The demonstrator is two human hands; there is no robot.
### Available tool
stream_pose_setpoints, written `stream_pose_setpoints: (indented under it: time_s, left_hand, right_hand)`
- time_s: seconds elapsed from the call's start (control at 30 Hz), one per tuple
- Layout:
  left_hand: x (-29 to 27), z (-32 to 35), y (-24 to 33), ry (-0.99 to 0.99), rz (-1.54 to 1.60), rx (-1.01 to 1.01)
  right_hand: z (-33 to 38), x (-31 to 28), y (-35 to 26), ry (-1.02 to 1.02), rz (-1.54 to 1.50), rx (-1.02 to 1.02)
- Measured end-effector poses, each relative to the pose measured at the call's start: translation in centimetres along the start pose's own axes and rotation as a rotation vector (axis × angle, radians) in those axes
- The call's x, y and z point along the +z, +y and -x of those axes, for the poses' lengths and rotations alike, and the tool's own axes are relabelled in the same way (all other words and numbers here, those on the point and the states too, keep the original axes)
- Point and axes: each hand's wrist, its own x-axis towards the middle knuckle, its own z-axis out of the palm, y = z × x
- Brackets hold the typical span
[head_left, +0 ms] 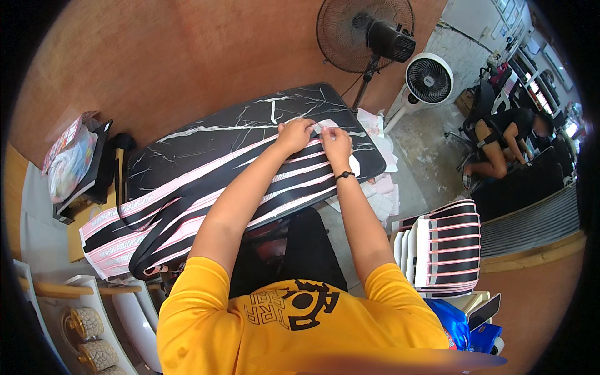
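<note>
A long sheet striped in black, pink and white (181, 209) lies across the black marbled table (212, 137), its left end hanging past the edge. At the sheet's far right end my left hand (295, 135) has its fingers closed on the striped sheet. Just beside it, my right hand (336, 145) is closed in a pinch at a small white piece of paper (324, 125) along the same end. Both hands are close together, with the paper between them. Loose black straps (153, 240) lie over the sheet's left part.
A stack of similar striped sheets (447, 250) stands low at my right. White papers (381, 190) lie beyond the table's right end. Two fans (429, 78) stand at the back. A plastic bag (74, 165) sits at far left. Another person (500, 140) bends at far right.
</note>
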Motion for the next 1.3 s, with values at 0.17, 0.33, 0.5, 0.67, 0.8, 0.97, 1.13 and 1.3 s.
stream_pose_setpoints:
  time_s: [0.17,0.33,0.5,0.67,0.8,0.97,1.13,1.3]
  left_hand:
    - [0.1,-1.9,-0.4,-0.016,0.061,0.026]
    - [-0.3,-2.7,-0.8,0.014,0.091,0.134]
    - [-0.7,-2.5,-0.5,-0.021,0.138,0.036]
    - [0.0,-2.8,-0.9,0.016,0.205,0.000]
    - [0.8,-3.2,-1.2,-0.004,0.392,-0.191]
    - [1.4,-3.5,-1.3,-0.008,0.435,-0.292]
    - [1.6,-4.3,-2.2,-0.005,0.467,-0.330]
    - [1.4,-4.2,-2.0,0.312,0.233,-0.004]
  right_hand:
    - [-1.9,2.5,0.4,-0.088,-0.181,0.085]
    - [-2.2,3.0,0.9,-0.116,-0.347,0.078]
    - [-1.3,2.2,0.2,-0.121,-0.438,0.043]
    - [-0.1,1.9,-0.6,0.018,-0.332,-0.049]
    - [0.2,1.8,-0.7,0.068,-0.283,-0.101]
    - [0.2,1.6,-1.0,0.137,-0.291,-0.189]
    - [0.7,1.0,-1.2,0.136,-0.365,-0.259]
    - [0.4,0.8,-1.1,0.128,-0.535,-0.130]
